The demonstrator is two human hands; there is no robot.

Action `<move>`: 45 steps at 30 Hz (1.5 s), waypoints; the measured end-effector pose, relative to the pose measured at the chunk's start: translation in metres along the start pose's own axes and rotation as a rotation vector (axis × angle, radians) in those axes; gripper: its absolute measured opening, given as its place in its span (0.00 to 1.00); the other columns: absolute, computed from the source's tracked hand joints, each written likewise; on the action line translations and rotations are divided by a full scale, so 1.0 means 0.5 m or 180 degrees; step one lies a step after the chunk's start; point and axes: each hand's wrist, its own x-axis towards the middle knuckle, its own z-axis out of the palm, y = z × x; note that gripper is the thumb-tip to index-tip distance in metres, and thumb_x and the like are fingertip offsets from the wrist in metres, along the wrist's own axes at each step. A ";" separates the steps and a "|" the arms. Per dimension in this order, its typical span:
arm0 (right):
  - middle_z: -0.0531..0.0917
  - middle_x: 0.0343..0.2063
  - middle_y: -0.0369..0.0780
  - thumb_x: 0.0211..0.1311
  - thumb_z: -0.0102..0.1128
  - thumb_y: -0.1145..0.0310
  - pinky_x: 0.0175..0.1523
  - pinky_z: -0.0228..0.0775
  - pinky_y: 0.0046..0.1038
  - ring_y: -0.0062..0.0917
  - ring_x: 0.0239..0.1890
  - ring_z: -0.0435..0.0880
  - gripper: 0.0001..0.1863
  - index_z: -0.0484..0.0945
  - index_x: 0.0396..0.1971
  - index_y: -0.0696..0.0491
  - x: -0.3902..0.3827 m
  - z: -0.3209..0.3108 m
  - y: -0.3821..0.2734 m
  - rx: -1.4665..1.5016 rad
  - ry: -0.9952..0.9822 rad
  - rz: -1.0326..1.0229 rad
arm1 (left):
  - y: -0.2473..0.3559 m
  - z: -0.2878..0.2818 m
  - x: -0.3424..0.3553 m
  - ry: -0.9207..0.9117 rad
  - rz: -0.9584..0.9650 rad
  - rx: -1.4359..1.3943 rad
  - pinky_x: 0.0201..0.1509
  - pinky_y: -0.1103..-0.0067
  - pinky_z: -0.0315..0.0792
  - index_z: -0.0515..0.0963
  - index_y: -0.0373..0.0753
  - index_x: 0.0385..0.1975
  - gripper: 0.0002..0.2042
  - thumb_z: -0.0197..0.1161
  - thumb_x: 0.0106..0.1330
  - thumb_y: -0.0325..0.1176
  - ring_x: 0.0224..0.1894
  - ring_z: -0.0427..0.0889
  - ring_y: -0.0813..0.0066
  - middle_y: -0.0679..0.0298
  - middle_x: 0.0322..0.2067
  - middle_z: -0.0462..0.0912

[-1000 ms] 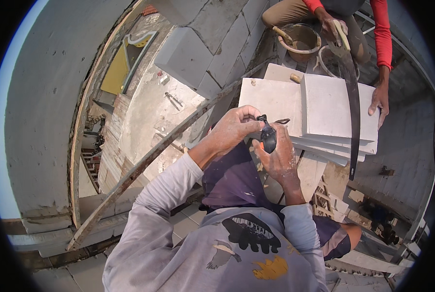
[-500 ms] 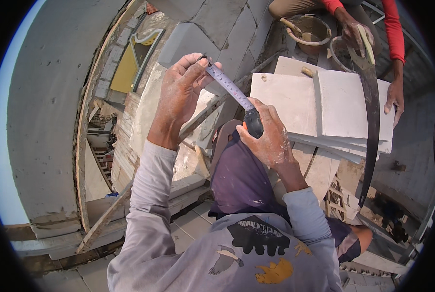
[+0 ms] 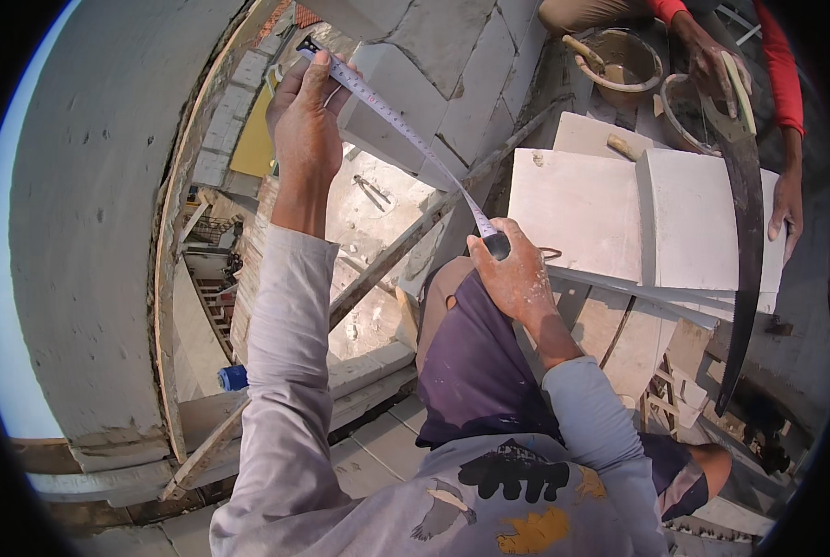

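A tape measure [image 3: 413,136] is drawn out between my two hands, its pale blade running slantwise from upper left to lower right. My left hand [image 3: 305,111] pinches the blade close to its dark end hook. Dusty fingers of my right hand [image 3: 517,278] wrap round the dark case, which is partly hidden. The blade crosses above pale grey blocks [image 3: 401,84] and a slanting wooden strip. My right hand is just left of a stack of white blocks [image 3: 573,209], apart from it.
At the upper right a co-worker's hand [image 3: 719,70] holds a handsaw [image 3: 745,232] over the white blocks; the other hand [image 3: 786,209] rests at their edge. Two buckets [image 3: 633,88] stand beyond, one with a trowel. A deep gap with lower ground [image 3: 369,213] opens left of my knee.
My left hand has moved up and left, drawing out more blade. My right hand has shifted slightly down and right with the case. The whole view has shifted a little.
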 end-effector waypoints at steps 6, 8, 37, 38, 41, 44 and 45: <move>0.85 0.59 0.58 0.71 0.61 0.41 0.71 0.73 0.47 0.54 0.65 0.82 0.40 0.75 0.68 0.59 0.197 0.010 -0.042 0.0139 -0.0380 0.0663 | -0.019 0.024 0.080 0.0110 0.0357 0.0515 0.64 0.66 0.84 0.73 0.24 0.64 0.31 0.76 0.72 0.40 0.58 0.86 0.62 0.53 0.52 0.85; 0.86 0.57 0.57 0.71 0.60 0.41 0.68 0.77 0.45 0.50 0.58 0.87 0.40 0.75 0.69 0.60 0.239 0.013 -0.043 0.0135 -0.0341 0.0648 | -0.032 0.030 0.103 0.0092 0.0481 0.0534 0.63 0.67 0.84 0.73 0.26 0.65 0.30 0.75 0.72 0.39 0.57 0.86 0.62 0.53 0.51 0.85; 0.82 0.27 0.38 0.76 0.51 0.45 0.20 0.75 0.20 0.23 0.23 0.85 0.27 0.81 0.36 0.57 0.406 -0.005 -0.187 0.0850 -0.1070 0.0546 | -0.004 0.013 0.227 0.0269 0.1066 0.0858 0.56 0.71 0.83 0.78 0.29 0.61 0.17 0.63 0.75 0.28 0.51 0.84 0.66 0.53 0.54 0.82; 0.82 0.26 0.38 0.76 0.51 0.45 0.20 0.75 0.20 0.23 0.23 0.85 0.27 0.81 0.35 0.57 0.407 -0.006 -0.188 0.0852 -0.1059 0.0538 | 0.000 0.013 0.230 0.0245 0.1078 0.0873 0.56 0.71 0.83 0.78 0.29 0.61 0.18 0.64 0.75 0.28 0.51 0.84 0.65 0.53 0.54 0.82; 0.82 0.26 0.37 0.76 0.51 0.45 0.20 0.75 0.20 0.22 0.23 0.84 0.27 0.81 0.33 0.56 0.407 -0.009 -0.184 0.0875 -0.1002 0.0495 | 0.009 0.015 0.230 0.0209 0.0945 0.0980 0.56 0.75 0.86 0.77 0.29 0.60 0.19 0.68 0.72 0.29 0.52 0.89 0.61 0.55 0.53 0.85; 0.82 0.26 0.37 0.76 0.51 0.45 0.20 0.75 0.20 0.22 0.22 0.84 0.26 0.80 0.32 0.55 0.404 -0.007 -0.187 0.0931 -0.1005 0.0512 | 0.010 0.012 0.232 0.0131 0.0931 0.0931 0.56 0.78 0.88 0.76 0.27 0.59 0.20 0.71 0.72 0.29 0.53 0.91 0.58 0.54 0.53 0.85; 0.82 0.25 0.37 0.77 0.51 0.45 0.20 0.75 0.20 0.22 0.22 0.84 0.26 0.80 0.32 0.55 0.400 -0.006 -0.190 0.0905 -0.0998 0.0523 | 0.008 0.004 0.234 0.0099 0.0960 0.0891 0.57 0.79 0.88 0.76 0.26 0.59 0.20 0.71 0.71 0.29 0.53 0.92 0.57 0.54 0.54 0.85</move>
